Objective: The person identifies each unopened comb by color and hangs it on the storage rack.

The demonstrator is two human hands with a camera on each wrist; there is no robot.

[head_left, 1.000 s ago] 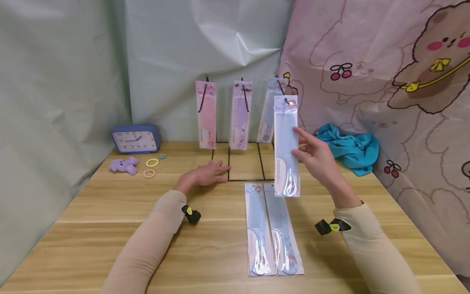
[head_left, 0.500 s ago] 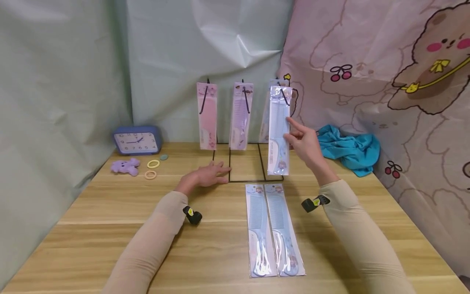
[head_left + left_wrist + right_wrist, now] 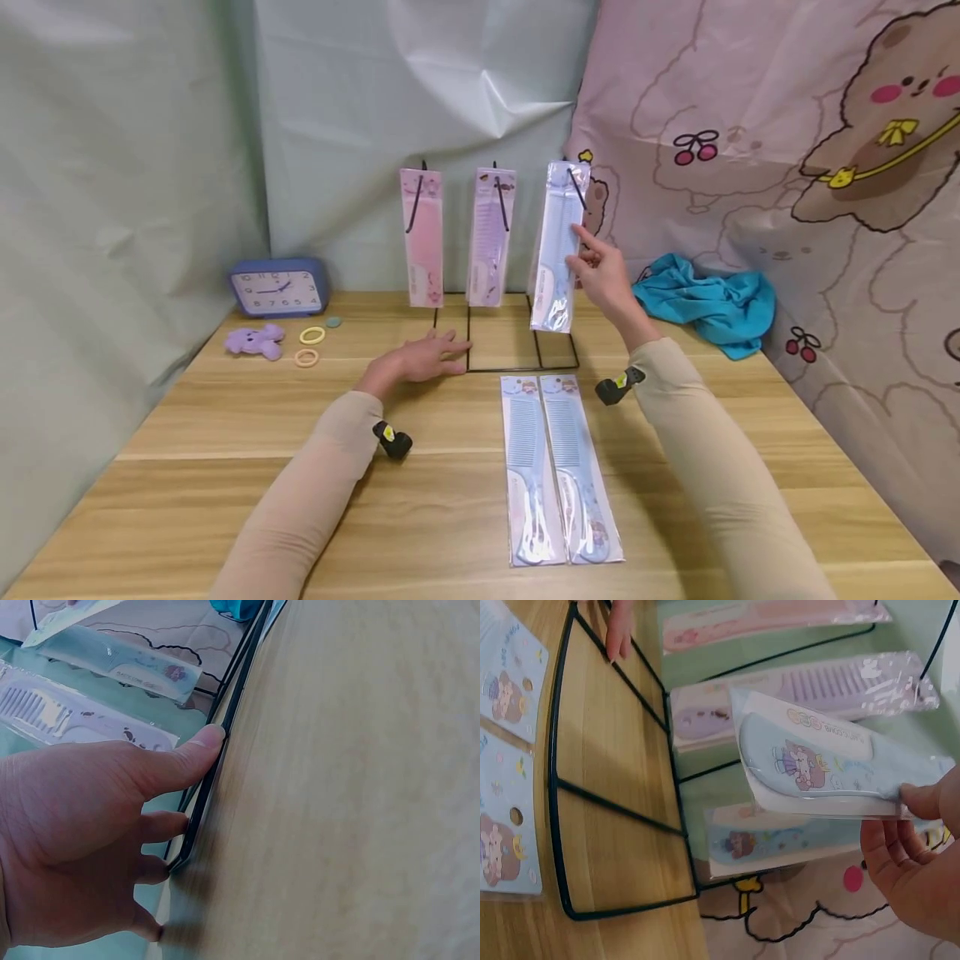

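The pale blue plastic comb (image 3: pixel 558 250) pinched in the right hand (image 3: pixel 603 279) sits in a glossy, crinkled clear plastic sleeve. Just beyond the grip, the thin black wire display rack (image 3: pixel 525 333) looks like smooth metal. Beneath the left hand (image 3: pixel 416 358), the light wooden table (image 3: pixel 225 467) is matt, with visible grain.

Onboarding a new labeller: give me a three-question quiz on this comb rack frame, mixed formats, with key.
1. True or false: the right hand pinches a packaged blue comb at the rack's right hook.
2. How many packaged combs lie flat on the table? A) one B) two C) four
3. Fill in: the left hand rests flat with its fingers against the rack's ____.

Key: 1 true; 2 B; 3 base.
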